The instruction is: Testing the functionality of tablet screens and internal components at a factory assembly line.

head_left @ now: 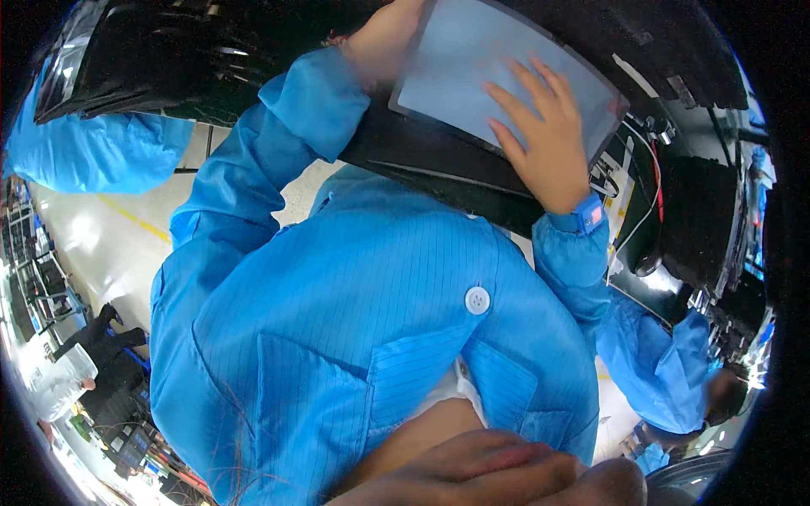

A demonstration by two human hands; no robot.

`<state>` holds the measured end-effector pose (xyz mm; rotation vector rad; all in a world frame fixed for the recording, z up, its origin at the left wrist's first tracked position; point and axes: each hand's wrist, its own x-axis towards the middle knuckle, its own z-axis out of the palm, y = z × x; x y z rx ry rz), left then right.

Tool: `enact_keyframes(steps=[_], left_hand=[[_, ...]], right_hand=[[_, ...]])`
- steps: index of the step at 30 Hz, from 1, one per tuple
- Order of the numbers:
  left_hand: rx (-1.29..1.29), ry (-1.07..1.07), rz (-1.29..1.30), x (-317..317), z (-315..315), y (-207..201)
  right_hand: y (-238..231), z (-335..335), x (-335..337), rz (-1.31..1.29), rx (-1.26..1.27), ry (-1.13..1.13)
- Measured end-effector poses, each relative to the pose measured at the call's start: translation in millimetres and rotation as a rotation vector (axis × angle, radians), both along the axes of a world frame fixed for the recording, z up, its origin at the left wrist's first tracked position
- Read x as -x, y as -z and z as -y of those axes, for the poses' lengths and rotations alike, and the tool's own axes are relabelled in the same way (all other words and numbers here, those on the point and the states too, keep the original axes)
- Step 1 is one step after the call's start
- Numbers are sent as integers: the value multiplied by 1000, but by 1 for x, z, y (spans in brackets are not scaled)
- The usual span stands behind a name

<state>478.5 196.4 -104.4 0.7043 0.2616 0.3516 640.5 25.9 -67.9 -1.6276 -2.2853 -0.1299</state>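
Note:
A flat rectangular display panel (460, 72), with a pale blue-grey face and a dark border, lies tilted over the dark bench edge in front of me. My right hand (544, 135) is over its right part, fingers spread and open, palm toward the face; whether the fingertips touch it I cannot tell. At the panel's left edge is my left hand (388, 38), blurred and cut off by the top of the view. Its fingers are hidden, so their grip does not show. A blue watch (589, 214) sits on my right wrist.
Right of the panel, cables (656, 173), one of them red, run along the bench among small metal parts. Dark covering (152, 59) spreads over the bench at far left. People in blue coats sit to the left (110, 156) and right (654, 363).

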Motion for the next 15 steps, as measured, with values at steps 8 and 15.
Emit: enact_keyframes(steps=[8,15], left_hand=[[15,-43,-93,1,4,-8],[-50,-47,-57,-8,-3,7]], right_hand=[[-7,29,-29,-34,-159,178],[-71,114,-19,-852,-1008,-408]])
